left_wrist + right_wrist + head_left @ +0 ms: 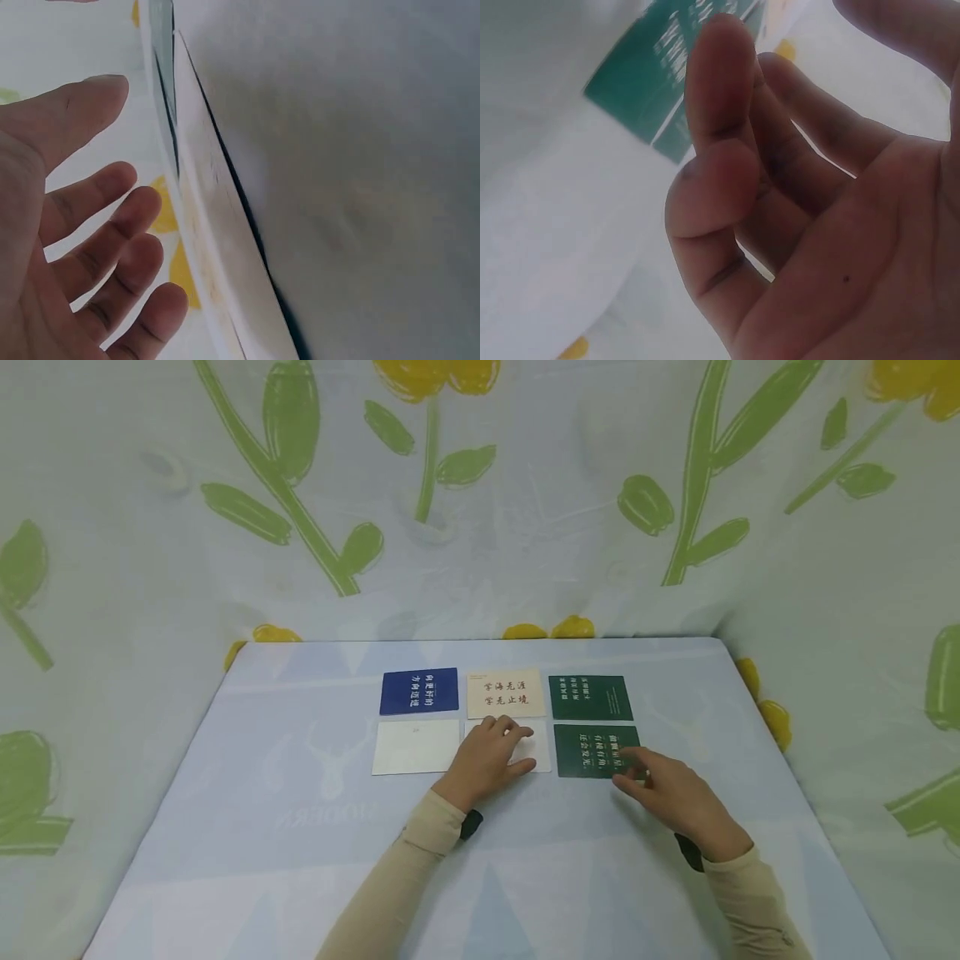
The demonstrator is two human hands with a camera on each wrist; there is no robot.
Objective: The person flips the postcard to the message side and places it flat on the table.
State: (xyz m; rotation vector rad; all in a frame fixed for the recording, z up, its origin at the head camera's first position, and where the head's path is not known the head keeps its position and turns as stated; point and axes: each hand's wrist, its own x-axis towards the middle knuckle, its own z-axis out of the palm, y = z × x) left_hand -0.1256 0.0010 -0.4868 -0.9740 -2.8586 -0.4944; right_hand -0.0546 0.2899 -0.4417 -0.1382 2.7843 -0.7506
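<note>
Six cards... several cards lie in two rows on the table. Over the near middle white card (542,750) is my left hand (483,764), covering part of it, its fingers relaxed and holding nothing. The left wrist view shows that hand (82,255) with thumb and fingers apart. My right hand (675,793) hovers at the right edge of the near green card (581,752), fingers loosely bent. In the right wrist view nothing is visible between its thumb and fingers; whether a fingertip touches the card I cannot tell.
In the far row lie a blue card (401,697), a cream card (506,685) with red writing and another green card (591,697). A white card (412,750) lies left of my left hand. Flower-patterned cloth (540,560) hangs around the pale table (262,843).
</note>
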